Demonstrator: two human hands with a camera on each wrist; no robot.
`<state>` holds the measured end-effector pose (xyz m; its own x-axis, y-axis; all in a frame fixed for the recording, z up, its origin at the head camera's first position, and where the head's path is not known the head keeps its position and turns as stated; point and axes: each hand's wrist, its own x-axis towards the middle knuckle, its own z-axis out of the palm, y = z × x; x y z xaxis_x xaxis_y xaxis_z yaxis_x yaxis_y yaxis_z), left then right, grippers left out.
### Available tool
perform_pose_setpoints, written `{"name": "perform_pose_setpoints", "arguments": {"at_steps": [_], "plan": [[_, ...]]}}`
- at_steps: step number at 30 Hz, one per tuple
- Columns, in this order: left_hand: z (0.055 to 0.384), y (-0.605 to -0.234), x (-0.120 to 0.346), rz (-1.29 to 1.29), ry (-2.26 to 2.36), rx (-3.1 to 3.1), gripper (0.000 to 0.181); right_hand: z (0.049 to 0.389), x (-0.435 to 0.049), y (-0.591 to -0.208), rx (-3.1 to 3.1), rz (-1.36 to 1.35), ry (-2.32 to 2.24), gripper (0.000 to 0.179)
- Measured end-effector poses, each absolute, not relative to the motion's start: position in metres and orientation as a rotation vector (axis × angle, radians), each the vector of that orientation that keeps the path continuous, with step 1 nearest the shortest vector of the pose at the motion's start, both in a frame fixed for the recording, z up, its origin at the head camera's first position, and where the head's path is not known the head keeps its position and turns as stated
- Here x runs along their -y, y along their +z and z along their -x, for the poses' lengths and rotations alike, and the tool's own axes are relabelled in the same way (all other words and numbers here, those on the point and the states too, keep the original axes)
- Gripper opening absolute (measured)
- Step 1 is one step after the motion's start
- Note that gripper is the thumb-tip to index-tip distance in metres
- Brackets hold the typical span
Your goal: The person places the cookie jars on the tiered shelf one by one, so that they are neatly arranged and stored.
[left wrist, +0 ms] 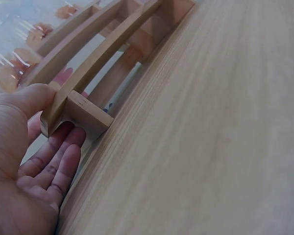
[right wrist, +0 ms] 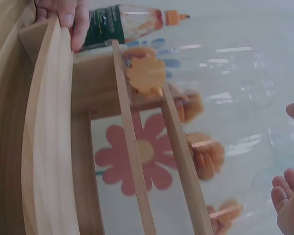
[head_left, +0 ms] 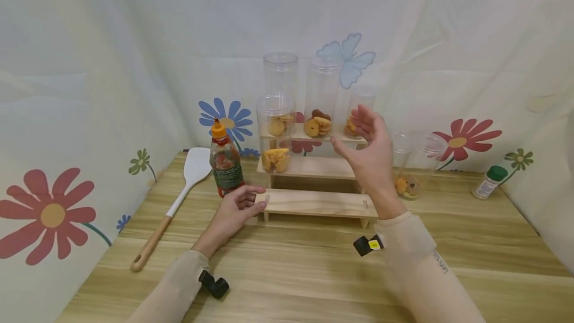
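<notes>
My left hand grips the left end of the lowest step of a three-step wooden display stand. In the left wrist view the thumb lies over the board and the fingers reach beneath it. My right hand is raised over the stand's right side, thumb and fingers apart with nothing between them. It overlaps a short clear jar of cookies on the top step. Two taller cookie jars, one at the left and one mid-step, stand there too. Another jar sits on the middle step.
Right of the stand, clear jars with cookies stand on the table. A green-capped shaker is farther right. To the left are a sauce bottle and a white spatula with a wooden handle. A floral curtain hangs behind.
</notes>
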<state>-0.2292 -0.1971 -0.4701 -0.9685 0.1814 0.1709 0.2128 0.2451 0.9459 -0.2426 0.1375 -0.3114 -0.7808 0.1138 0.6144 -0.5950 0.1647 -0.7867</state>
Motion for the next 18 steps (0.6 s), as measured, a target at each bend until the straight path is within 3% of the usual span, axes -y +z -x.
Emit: {"name": "perform_pose_setpoints", "arguments": {"at_steps": [18], "plan": [[0.229,-0.469,0.197,0.394,-1.881,2.46,0.036,0.226,-0.244,-0.31,1.896,-0.093,1.559,0.076]]}}
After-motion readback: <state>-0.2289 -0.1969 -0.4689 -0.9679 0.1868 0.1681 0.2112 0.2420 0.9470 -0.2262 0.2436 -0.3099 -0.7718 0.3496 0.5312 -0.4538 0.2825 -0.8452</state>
